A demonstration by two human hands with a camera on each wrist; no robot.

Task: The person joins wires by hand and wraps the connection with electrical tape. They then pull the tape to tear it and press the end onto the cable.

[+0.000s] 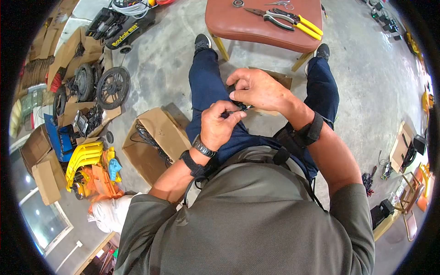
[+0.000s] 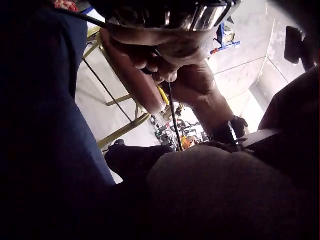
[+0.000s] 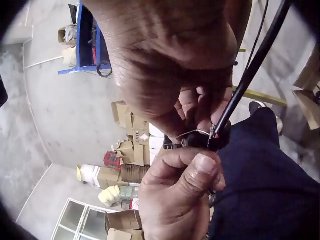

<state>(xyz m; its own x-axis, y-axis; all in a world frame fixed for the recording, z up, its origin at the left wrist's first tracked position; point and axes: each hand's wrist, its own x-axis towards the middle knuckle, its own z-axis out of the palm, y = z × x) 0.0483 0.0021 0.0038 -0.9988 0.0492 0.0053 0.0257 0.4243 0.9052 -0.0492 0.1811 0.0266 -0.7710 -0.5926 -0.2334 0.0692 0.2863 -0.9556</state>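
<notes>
A person (image 1: 247, 224) in a gray shirt and dark blue trousers sits on a workshop floor, legs apart before a stool (image 1: 224, 27) with a brown padded top. On the person's left, an open cardboard box (image 1: 162, 123) holds a dark cord (image 1: 153, 144), and farther out a black wheel (image 1: 113, 88) lies near a pile of yellow parts (image 1: 85, 160). Over the lap, the right hand (image 1: 266, 89) is bent inward, its fingers curled; whether they pinch anything cannot be told. The left hand (image 1: 217, 126), a watch (image 1: 203, 146) at its wrist, pinches a black cable (image 3: 250, 70) between thumb and fingers, close to the cable's bared end, just beside the right hand's fingertips. On the stool's top lie a tool with yellow handles (image 1: 308, 28) and, beside it, black-and-gray pliers (image 1: 275, 19), with small scissors (image 1: 286, 4) and a metal ring (image 1: 238, 3) toward the far edge. Smallest of all, a thin pale strand (image 3: 192, 132) curves from the cable's end toward the right fingertips.
</notes>
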